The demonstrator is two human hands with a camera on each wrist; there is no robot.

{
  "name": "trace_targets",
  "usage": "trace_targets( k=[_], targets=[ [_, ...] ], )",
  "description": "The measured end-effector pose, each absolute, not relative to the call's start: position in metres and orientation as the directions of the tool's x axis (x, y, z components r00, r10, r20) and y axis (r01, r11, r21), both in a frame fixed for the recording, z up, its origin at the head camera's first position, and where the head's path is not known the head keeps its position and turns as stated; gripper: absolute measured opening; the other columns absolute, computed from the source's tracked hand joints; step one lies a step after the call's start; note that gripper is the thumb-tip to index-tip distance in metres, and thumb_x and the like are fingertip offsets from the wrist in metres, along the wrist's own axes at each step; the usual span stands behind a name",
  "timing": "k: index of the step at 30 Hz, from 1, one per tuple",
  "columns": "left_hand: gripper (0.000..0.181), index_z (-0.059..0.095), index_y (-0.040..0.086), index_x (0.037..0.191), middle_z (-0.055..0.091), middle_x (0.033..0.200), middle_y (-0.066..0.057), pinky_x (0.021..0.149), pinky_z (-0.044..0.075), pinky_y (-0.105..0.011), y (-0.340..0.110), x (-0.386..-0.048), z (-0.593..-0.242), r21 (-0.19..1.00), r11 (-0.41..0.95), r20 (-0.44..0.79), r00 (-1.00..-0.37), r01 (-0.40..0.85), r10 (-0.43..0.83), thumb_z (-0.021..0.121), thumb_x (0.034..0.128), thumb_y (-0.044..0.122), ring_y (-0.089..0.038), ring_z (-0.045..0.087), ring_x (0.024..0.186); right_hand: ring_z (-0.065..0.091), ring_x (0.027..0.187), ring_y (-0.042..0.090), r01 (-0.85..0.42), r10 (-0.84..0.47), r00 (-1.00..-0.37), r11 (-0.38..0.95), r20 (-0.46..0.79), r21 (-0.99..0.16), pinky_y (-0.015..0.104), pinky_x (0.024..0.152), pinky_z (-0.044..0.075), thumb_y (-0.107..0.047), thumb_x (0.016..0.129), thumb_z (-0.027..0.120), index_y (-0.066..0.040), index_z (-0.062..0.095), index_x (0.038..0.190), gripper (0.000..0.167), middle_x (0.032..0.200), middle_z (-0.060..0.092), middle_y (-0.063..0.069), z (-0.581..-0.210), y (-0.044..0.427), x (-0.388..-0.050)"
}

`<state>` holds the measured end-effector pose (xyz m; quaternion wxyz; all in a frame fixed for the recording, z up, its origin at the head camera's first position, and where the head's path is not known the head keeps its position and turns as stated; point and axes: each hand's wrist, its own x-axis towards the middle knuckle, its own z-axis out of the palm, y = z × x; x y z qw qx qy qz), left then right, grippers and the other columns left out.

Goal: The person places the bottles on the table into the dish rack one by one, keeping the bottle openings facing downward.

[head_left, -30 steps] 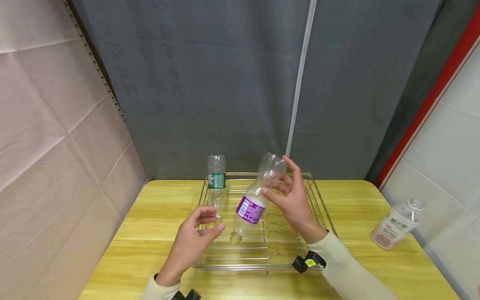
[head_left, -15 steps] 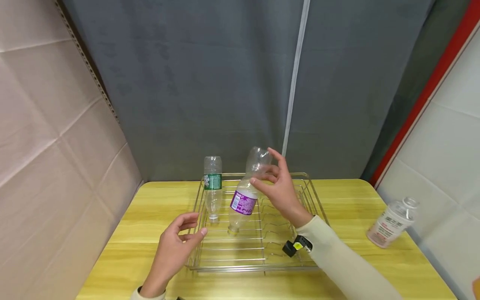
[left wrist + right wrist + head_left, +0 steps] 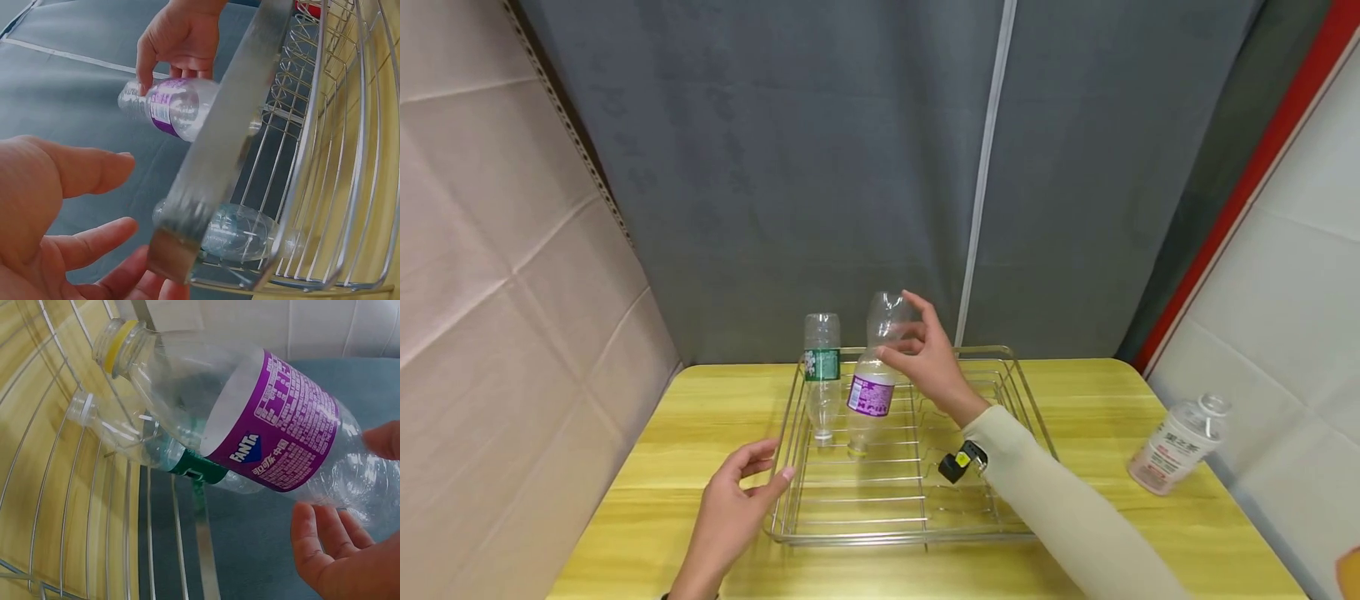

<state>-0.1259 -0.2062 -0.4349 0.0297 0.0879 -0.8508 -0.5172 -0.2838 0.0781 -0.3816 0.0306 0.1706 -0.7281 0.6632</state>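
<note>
My right hand (image 3: 934, 363) holds a clear plastic bottle with a purple Fanta label (image 3: 870, 395), thumb and fingers round its base end. The bottle is upside down and slightly tilted, its yellow-ringed neck down by the rack wires; whether it touches them I cannot tell. Just to its left, a clear bottle with a green label (image 3: 822, 364) stands neck down in the wire rack (image 3: 859, 533). My left hand (image 3: 730, 500) is at the rack's left side with fingers spread. In the left wrist view its fingertips come right up to the rack's flat metal rim (image 3: 212, 150).
A clear bottle with a white label (image 3: 1176, 446) leans on the right of the wooden table (image 3: 1120, 508). A grey curtain (image 3: 820, 167) hangs behind, with pale panels (image 3: 512, 250) at the sides. Wavy wire dividers line the rack's right part.
My right hand has moved the Fanta bottle left, towards the green-labelled one, and turned it more upright. My left hand has drawn back left and nearer, to the rack's side.
</note>
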Motion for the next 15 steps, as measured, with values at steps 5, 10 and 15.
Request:
trace_targets(
  k=[5,10,15],
  targets=[
    [0.056,0.061,0.020,0.146,0.061,0.149,-0.008,0.096,0.060,-0.032,-0.208,-0.123,-0.439,0.884,0.455,-0.031,-0.985,-0.107,-0.172,0.080,0.0962,0.039,-0.027,0.061,0.131,0.069,0.116,0.030,-0.276,-0.213,-0.944,0.094,0.251,-0.957,0.045,0.095,0.063,-0.016,0.092,0.083,-0.047,0.030,0.162,0.093,0.135,0.061,0.012,-0.387,0.067,-0.297],
    [0.054,0.060,0.019,0.148,0.060,0.148,-0.010,0.094,0.062,-0.040,-0.212,-0.118,-0.443,0.877,0.466,-0.051,-0.986,-0.120,-0.160,0.078,0.0979,0.030,-0.031,0.062,0.131,0.070,0.115,0.029,-0.272,-0.213,-0.948,0.166,0.235,-0.948,0.044,0.092,0.064,-0.020,0.091,0.084,-0.051,0.031,0.161,0.093,0.132,0.062,0.008,-0.393,0.053,-0.310],
    [0.057,0.058,0.021,0.149,0.060,0.147,-0.011,0.085,0.059,-0.029,-0.218,-0.116,-0.448,0.883,0.451,-0.072,-0.988,-0.126,-0.136,0.079,0.0972,0.028,-0.031,0.063,0.131,0.071,0.114,0.029,-0.267,-0.202,-0.953,0.219,0.225,-0.938,0.043,0.090,0.065,-0.019,0.091,0.085,-0.049,0.031,0.162,0.094,0.131,0.063,0.009,-0.400,0.044,-0.320]
  ],
)
